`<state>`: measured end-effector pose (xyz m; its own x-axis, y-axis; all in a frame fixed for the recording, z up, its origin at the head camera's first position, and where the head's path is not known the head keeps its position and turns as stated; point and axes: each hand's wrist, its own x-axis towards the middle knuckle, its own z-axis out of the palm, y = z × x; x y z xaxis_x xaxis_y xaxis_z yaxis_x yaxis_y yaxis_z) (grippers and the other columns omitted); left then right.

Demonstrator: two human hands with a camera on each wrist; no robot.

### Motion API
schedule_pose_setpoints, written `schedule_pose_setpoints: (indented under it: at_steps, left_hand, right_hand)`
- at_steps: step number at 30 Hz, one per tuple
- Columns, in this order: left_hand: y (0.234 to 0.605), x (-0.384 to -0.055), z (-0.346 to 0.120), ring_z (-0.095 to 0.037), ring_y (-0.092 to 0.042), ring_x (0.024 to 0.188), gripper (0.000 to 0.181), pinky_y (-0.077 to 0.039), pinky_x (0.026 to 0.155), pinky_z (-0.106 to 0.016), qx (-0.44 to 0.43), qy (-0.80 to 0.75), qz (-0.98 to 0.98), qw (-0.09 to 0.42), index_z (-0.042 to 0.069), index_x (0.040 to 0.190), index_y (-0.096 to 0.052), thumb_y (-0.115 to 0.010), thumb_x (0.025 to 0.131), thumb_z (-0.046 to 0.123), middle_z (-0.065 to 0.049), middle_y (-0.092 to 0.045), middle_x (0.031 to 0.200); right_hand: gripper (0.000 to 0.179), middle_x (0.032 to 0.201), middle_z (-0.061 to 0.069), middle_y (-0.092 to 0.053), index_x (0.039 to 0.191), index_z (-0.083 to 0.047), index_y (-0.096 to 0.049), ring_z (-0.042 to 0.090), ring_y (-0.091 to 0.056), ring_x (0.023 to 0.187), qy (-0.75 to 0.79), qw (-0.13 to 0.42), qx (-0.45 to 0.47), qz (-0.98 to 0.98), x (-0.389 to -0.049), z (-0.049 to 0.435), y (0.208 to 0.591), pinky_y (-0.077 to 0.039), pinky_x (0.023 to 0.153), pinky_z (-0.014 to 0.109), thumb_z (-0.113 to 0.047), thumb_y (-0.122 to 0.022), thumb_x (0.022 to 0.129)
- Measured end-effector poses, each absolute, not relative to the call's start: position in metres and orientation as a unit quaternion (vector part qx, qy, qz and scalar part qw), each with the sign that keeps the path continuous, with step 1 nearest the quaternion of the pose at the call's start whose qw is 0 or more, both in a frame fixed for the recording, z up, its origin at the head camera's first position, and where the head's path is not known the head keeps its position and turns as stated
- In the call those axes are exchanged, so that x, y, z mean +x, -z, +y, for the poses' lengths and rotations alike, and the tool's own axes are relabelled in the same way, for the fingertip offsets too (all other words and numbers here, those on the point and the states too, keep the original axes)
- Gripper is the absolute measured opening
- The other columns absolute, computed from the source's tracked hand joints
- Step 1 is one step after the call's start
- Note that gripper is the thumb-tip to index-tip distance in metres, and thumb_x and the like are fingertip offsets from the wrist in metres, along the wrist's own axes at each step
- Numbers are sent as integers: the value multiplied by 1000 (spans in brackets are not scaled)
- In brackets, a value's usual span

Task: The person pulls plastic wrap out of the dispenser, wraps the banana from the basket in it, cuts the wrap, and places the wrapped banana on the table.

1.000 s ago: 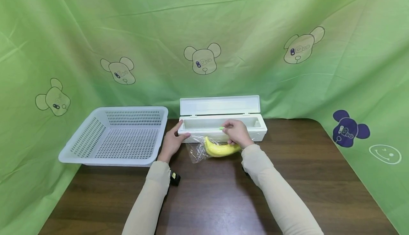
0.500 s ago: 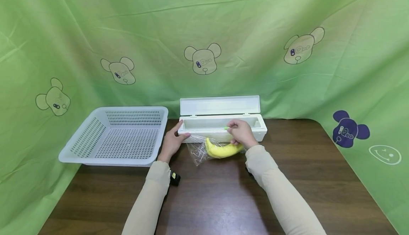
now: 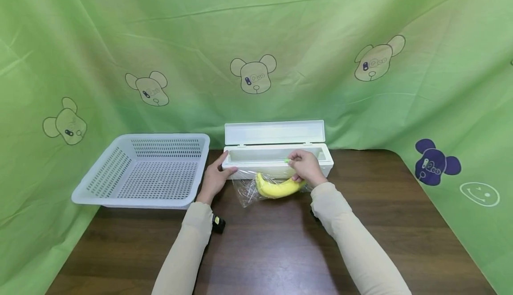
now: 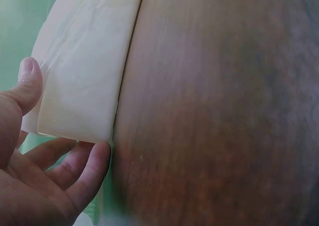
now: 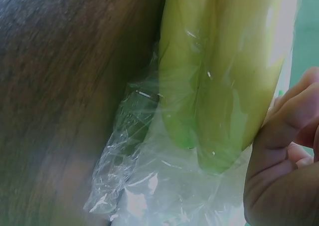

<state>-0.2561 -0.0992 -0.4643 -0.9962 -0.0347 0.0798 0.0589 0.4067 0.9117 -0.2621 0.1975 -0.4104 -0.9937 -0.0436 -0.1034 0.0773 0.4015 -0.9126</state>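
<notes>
A long white cling film dispenser (image 3: 256,170) stands on the table with its lid (image 3: 274,133) raised. My left hand (image 3: 215,178) grips its left end, thumb on the front and fingers round the end. Along the front rim, my right hand (image 3: 306,168) pinches a small green slide cutter (image 3: 287,160). Clear cling film (image 3: 245,193) comes down from the front of the box and wraps a yellow banana (image 3: 278,190). In the right wrist view, two banana shapes (image 5: 239,86) show under the film, with my right hand (image 5: 284,151) touching or very close beside them.
A white perforated basket (image 3: 196,170) sits left of my left hand, with nothing seen in it. Brown wooden table (image 3: 256,246) surface lies in front of the dispenser. A green printed curtain (image 3: 256,27) hangs behind and at both sides.
My right hand has slid a short way right along the front rim with the green slide cutter. The banana has shifted slightly right. My left hand keeps its hold on the dispenser.
</notes>
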Motion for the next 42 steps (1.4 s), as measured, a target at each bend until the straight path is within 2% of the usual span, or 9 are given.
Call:
schedule_pose_setpoints:
  at_steps: [7,25,33,42]
  left_hand:
    - [464,-257,-99,-30,-33,145,68,-28,117,-46,-7,544,-838,44,25,154,-45,-76,93,30,-5,-40,158]
    - [465,-256,-99,-31,-34,145,69,-28,117,-46,-7,538,-841,52,24,154,-45,-77,92,29,-8,-41,157]
    - [466,-258,-99,-33,-40,141,69,-30,116,-45,-3,538,-840,63,22,152,-49,-79,90,27,-13,-48,151]
    - [466,-258,-99,-33,-41,140,70,-30,116,-46,-3,536,-841,68,22,151,-49,-80,89,27,-12,-48,151]
  right_hand:
    - [15,105,25,-67,111,5,-62,17,-60,46,560,51,16,827,-262,202,412,-52,43,29,1,-58,97]
    - [16,101,27,-66,112,7,-61,16,-59,46,556,51,10,829,-262,211,412,-53,44,28,2,-57,97]
    - [16,101,27,-67,112,9,-61,17,-58,46,558,43,-2,829,-263,216,415,-53,43,30,3,-57,98]
    - [16,100,25,-67,111,8,-62,16,-58,46,550,36,-8,834,-264,223,416,-51,43,28,2,-57,97]
